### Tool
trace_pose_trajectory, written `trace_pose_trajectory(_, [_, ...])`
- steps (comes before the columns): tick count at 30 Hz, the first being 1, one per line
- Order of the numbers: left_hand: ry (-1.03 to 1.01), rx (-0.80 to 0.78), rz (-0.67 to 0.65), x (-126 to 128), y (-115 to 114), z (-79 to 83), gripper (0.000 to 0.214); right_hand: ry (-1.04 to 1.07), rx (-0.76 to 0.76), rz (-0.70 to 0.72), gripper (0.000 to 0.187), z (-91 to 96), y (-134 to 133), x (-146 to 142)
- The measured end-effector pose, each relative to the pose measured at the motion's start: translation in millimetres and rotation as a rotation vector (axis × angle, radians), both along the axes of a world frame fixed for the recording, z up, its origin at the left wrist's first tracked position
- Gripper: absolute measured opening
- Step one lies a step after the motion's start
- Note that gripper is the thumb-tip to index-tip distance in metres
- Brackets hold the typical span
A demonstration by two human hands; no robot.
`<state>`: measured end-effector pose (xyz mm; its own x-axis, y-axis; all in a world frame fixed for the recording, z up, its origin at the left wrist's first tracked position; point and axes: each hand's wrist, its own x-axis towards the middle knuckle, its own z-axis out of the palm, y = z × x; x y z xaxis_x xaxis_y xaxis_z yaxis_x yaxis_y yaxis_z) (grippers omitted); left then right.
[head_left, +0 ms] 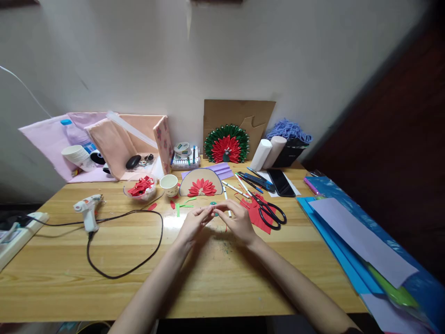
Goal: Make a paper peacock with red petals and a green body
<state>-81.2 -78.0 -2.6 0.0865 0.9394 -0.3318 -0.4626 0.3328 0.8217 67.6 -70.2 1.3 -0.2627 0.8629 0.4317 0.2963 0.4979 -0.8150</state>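
Note:
My left hand [195,223] and my right hand [240,221] meet fingertip to fingertip above the middle of the table. Both are closed in a pinch. Whatever lies between the fingers is too small and hidden to name. Something small and teal [213,203] shows just behind the fingertips; whether it is held I cannot tell. Beyond the hands stands a half-round cardboard piece [186,186] bearing a fan of red petals [202,187]. To the right, black-handled scissors [267,212] lie on red paper [255,217]. Green strips [178,210] are left of the fingers.
A glue gun [89,211] stands at left, its black cord [162,232] looping over the table [114,297]. Behind are a bowl of red scraps [141,186], a paper cup [169,185] and a peacock craft [226,146] against cardboard [239,111]. A phone [281,182] lies right.

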Motion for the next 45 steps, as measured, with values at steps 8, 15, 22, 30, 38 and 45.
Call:
trace_pose_trajectory(8, [-0.010,0.047,0.105,3,0,-13.7,0.037,-0.066,0.030,-0.002,0.014,2.5,6,-3])
trace_pose_trajectory(15, [0.189,0.145,0.118,0,-5,-21.1,0.032,-0.080,0.041,0.003,0.010,-8.3,4,-5])
trace_pose_trajectory(22, [0.458,0.234,-0.009,-3,6,-28.2,0.034,-0.134,0.028,0.017,0.007,-16.1,18,13])
trace_pose_trajectory(30, [1.282,0.331,0.083,19,25,-49.1,0.039,-0.277,-0.306,0.112,0.011,-18.8,83,26])
trace_pose_trajectory(38, [1.070,0.463,-0.098,6,32,-57.9,0.013,-0.464,-0.256,0.107,0.015,-15.9,94,33])
trace_pose_trajectory(45, [0.883,0.505,-0.162,5,35,-53.7,0.021,-0.397,-0.354,0.267,0.014,-6.6,93,36])
